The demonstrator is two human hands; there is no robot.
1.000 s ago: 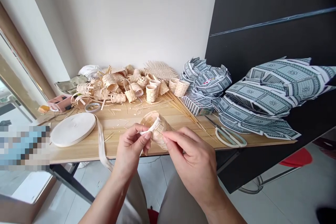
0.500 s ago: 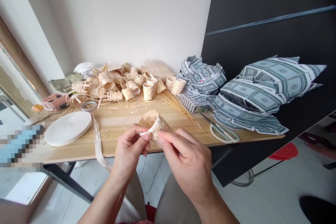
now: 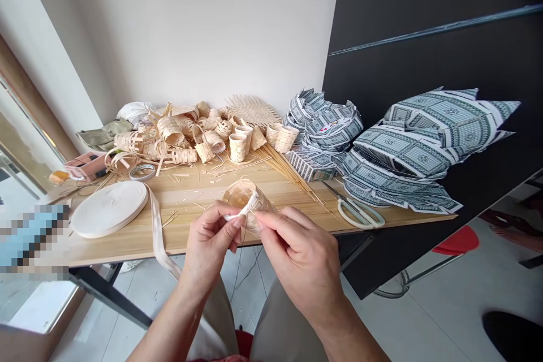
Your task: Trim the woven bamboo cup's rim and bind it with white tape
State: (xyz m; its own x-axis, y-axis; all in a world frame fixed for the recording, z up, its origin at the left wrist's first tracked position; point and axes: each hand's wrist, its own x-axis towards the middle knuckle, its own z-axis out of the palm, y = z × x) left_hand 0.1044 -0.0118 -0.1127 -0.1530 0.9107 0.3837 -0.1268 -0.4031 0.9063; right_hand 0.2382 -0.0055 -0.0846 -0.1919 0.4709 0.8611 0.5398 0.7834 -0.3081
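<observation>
I hold a small woven bamboo basket [image 3: 241, 195] in front of me, over the table's near edge, its mouth tilted toward the wall. My left hand [image 3: 212, 246] pinches the end of a white ribbon [image 3: 248, 206] that lies across the basket's rim. My right hand [image 3: 299, 257] is closed on the basket's side and bottom, thumb near the ribbon. The ribbon runs down from my left hand and back up to a flat white ribbon roll [image 3: 109, 208] on the wooden table [image 3: 203, 192].
A heap of small woven baskets [image 3: 190, 133] and bamboo strips lies at the back. Thin sticks [image 3: 297, 178], scissors [image 3: 360, 212], and piles of patterned folded paper [image 3: 407, 147] sit to the right. A tape ring [image 3: 142, 171] and pink box [image 3: 85, 165] are at the left.
The view has drifted slightly; both hands and the basket stay nearly in place, the fingers shifting a little on the ribbon at the rim.
</observation>
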